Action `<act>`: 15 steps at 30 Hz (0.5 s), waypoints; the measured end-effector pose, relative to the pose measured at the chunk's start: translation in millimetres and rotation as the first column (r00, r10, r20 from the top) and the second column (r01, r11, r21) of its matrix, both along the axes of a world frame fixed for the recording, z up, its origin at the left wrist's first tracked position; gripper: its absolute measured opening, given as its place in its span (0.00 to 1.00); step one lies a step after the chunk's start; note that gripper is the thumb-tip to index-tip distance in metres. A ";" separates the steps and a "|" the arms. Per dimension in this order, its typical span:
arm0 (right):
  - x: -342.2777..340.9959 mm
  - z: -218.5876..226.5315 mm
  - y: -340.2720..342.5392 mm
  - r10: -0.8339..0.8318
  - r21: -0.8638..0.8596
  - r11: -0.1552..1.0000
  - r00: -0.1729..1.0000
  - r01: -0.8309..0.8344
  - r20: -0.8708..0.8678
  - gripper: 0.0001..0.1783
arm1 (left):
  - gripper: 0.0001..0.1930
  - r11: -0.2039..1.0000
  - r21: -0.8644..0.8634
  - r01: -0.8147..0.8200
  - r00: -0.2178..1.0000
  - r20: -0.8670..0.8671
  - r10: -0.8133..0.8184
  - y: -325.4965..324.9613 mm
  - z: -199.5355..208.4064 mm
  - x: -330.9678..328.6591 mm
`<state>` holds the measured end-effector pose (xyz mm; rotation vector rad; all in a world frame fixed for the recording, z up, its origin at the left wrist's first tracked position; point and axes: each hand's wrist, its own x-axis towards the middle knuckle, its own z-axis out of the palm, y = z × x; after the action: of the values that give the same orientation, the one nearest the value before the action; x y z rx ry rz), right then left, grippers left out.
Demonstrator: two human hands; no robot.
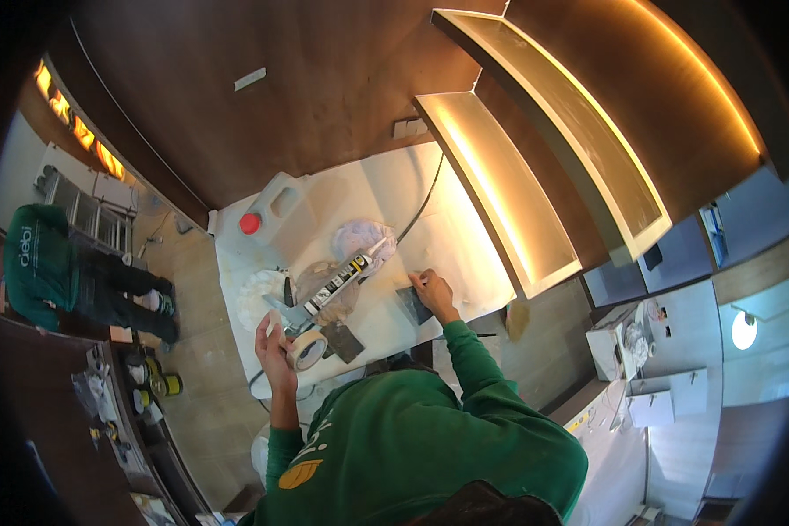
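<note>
My left hand point(277, 355) is closed on a roll of cream masking tape point(309, 351) at the near left of the white-covered worktop point(373, 188). My right hand point(437, 294) is over the worktop with its fingers drawn together; whatever they pinch is too small to make out. Beside it lies a dark flat square point(410, 307), partly under the hand. Between my hands, a caulking gun with a cartridge point(337, 285) rests on crumpled clear plastic. Another dark flat piece point(345, 344) lies next to the tape roll.
A clear jug with a red cap point(276, 210) stands at the far left of the worktop. Lit shelves point(500, 193) overhang its right side. Crumpled white material point(259, 296) lies at its left edge. A person in green point(48, 267) stands near a ladder point(96, 219) at left.
</note>
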<state>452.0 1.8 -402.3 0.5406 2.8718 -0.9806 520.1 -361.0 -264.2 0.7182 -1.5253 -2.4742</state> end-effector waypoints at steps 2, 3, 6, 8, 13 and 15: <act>-8.8 4.9 1.6 0.034 -0.053 0.998 0.999 -0.033 0.020 0.28 | 0.20 0.999 -0.046 0.013 1.000 0.008 -0.013 24.7 4.7 -5.6; -12.1 10.0 1.7 0.049 -0.079 0.996 0.998 -0.047 0.030 0.27 | 0.20 0.997 -0.067 0.022 1.000 0.012 -0.021 34.9 4.5 -8.1; -11.9 13.9 3.0 0.134 0.149 0.984 0.966 -0.102 -0.220 0.25 | 0.21 0.998 -0.057 0.041 0.999 0.016 -0.040 62.5 6.2 -14.8; -13.0 20.0 3.5 0.144 0.138 0.985 0.933 -0.104 -0.329 0.25 | 0.21 0.998 -0.064 0.028 0.999 0.018 -0.027 81.2 7.6 -20.0; -17.2 50.5 -2.9 0.185 -0.236 0.934 0.927 -0.269 -0.326 0.19 | 0.21 0.991 -0.125 0.054 0.999 0.002 -0.054 102.1 13.8 -21.9; -17.8 78.0 -13.2 0.196 -0.530 0.802 0.960 -0.275 -0.203 0.16 | 0.22 0.994 -0.098 0.044 0.999 -0.008 -0.045 107.2 18.2 -24.0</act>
<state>434.2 -11.4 -324.3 0.0598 2.4723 -1.7573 496.1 -253.8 -246.0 0.6616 -1.6638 -2.4104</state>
